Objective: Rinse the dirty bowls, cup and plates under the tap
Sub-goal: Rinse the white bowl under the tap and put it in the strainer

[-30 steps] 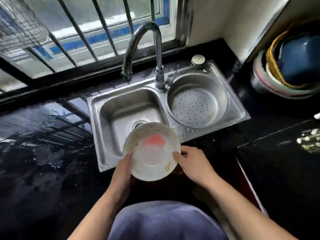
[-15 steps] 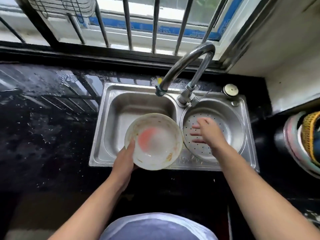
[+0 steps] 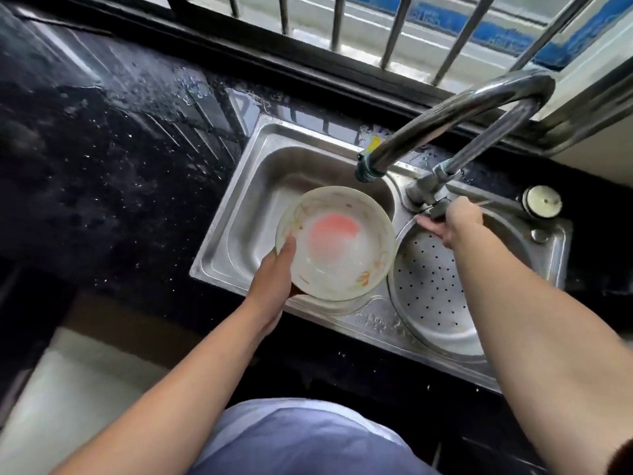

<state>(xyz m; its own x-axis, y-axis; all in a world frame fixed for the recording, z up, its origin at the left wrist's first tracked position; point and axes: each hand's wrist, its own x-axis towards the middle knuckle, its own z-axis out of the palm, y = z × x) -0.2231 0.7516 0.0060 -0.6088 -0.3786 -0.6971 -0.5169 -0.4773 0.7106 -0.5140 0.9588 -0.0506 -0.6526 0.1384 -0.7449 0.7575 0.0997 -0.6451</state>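
The round cream-white ceramic bowl (image 3: 337, 243) carries a blurred coral-pink patch just above its centre and small orange-brown leaf sprigs near its rim at 10 and 5 o'clock. The brushed silver-grey steel sink (image 3: 219, 248) holds, at 3 o'clock from the bowl, a round silver strainer basin (image 3: 442, 303) dotted with regular rows of dark holes. The curved chrome tap (image 3: 455, 111) ends in a teal-green collar. The glossy black stone counter (image 3: 102, 166) is flecked with pale specks.

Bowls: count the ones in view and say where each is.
1. The bowl is held at its rim by the left hand over the left basin of the sink. Other dishes may lie out of view.
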